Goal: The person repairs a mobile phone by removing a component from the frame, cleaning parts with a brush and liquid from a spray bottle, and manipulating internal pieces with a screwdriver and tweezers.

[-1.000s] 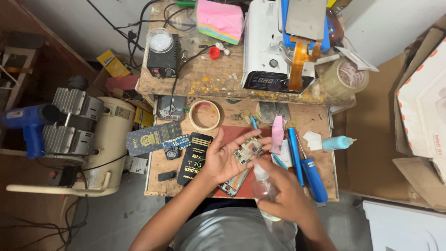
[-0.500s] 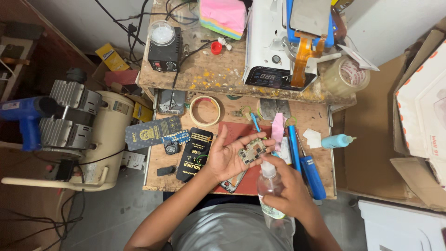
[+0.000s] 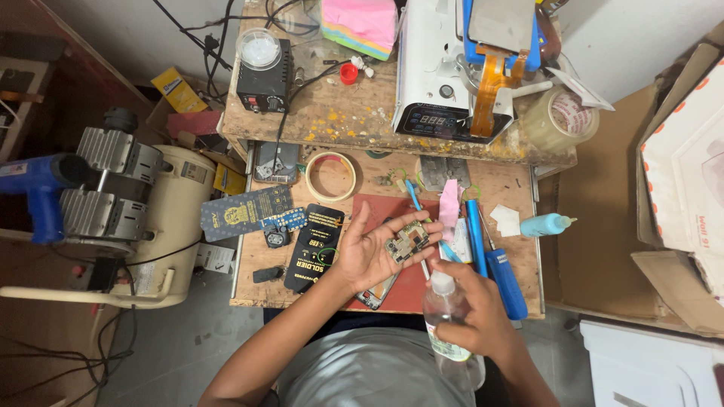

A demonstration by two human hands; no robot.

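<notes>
A small circuit board [image 3: 407,243] is being held flat on the open palm of the left hand [image 3: 373,252], with the fingers spread out and curled up a little around it. A clear plastic bottle [image 3: 451,332] with a white tip is being gripped by the right hand [image 3: 475,320], whose fingers are being wrapped tightly around its middle. The bottle's tip is being pointed up toward the board and is being kept just beside it, but whether it is touching cannot be told. Both hands are being held over a red mat [image 3: 403,279] that is lying on the wooden table [image 3: 377,181]. A phone frame [image 3: 377,292] is lying on the mat, partly hidden under the left hand. Near the left hand, a black card [image 3: 311,249] with yellow print is resting on the table, and a roll of tan tape [image 3: 330,176] is sitting farther back. To the right of the board, a pink strip [image 3: 449,205] and blue tools [image 3: 498,264] are lying side by side, and a small light-blue bottle [image 3: 547,224] is lying on its side past them. On the back shelf, a white machine [image 3: 434,75] with a small screen is standing beside a big roll of clear tape [image 3: 562,117].
</notes>
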